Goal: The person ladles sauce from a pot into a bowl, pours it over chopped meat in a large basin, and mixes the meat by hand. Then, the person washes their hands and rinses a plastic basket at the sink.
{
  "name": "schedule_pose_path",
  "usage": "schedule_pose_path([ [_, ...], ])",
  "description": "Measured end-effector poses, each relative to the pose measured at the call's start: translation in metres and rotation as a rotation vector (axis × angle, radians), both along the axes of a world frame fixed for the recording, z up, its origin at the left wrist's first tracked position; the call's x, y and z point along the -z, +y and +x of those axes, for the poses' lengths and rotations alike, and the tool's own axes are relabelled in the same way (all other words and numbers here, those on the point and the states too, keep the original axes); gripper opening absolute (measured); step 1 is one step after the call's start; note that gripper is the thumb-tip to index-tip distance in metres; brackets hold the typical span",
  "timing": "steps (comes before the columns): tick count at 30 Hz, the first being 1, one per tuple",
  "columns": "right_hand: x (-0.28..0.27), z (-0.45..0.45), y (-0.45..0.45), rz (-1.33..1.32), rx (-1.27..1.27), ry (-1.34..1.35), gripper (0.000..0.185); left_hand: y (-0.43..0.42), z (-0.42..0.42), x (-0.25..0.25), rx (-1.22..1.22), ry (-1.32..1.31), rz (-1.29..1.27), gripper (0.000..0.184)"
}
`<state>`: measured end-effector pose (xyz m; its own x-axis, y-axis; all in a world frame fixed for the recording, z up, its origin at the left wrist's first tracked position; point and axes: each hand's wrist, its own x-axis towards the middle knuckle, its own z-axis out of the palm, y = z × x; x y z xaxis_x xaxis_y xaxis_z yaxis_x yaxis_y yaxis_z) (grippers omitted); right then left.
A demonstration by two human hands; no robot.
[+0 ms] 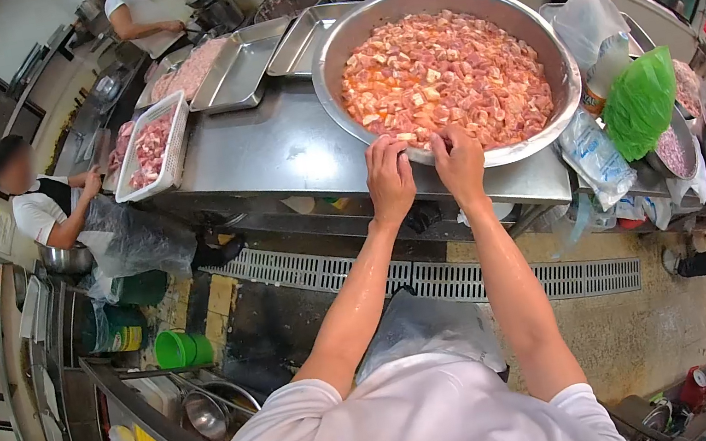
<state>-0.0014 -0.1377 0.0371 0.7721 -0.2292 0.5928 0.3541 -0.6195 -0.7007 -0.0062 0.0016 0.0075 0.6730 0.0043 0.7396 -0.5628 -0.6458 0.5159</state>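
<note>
A large round metal bowl (567, 77) stands on the steel table (295, 151), filled with cut pieces of raw meat (446, 79) in an orange-red liquid. Both my hands are at the near rim. My left hand (390, 179) has its fingers curled over the rim, its fingertips by the meat. Close to its right, my right hand (459, 163) also bends its fingers over the edge. Whether the fingers press on the metal is hard to see. Neither hand shows any meat in it.
Two metal trays (240, 76) and a white basket of meat (124, 193) are left of the bowl. A green bag (641, 102) and plastic bags (595, 161) lie right. A person (55, 200) stands at the left, another (142, 17) at the back. A floor grate (447, 281) runs below.
</note>
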Motion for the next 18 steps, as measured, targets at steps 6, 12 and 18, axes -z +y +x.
schedule_pose_path([
  [6, 0.0058, 0.0036, 0.0013, 0.020, 0.015, -0.034, 0.021, 0.0008, 0.0007, -0.0013, 0.008, -0.011, -0.008, 0.017],
  [12, 0.0034, 0.0015, 0.0009, 0.022, 0.005, -0.033, 0.021, 0.0006, 0.0001, -0.0023, 0.019, -0.013, -0.019, 0.017],
  [18, 0.0071, 0.0030, 0.0000, 0.021, 0.000, -0.035, 0.019, 0.0006, -0.0008, -0.0017, 0.006, -0.006, -0.004, 0.017],
])
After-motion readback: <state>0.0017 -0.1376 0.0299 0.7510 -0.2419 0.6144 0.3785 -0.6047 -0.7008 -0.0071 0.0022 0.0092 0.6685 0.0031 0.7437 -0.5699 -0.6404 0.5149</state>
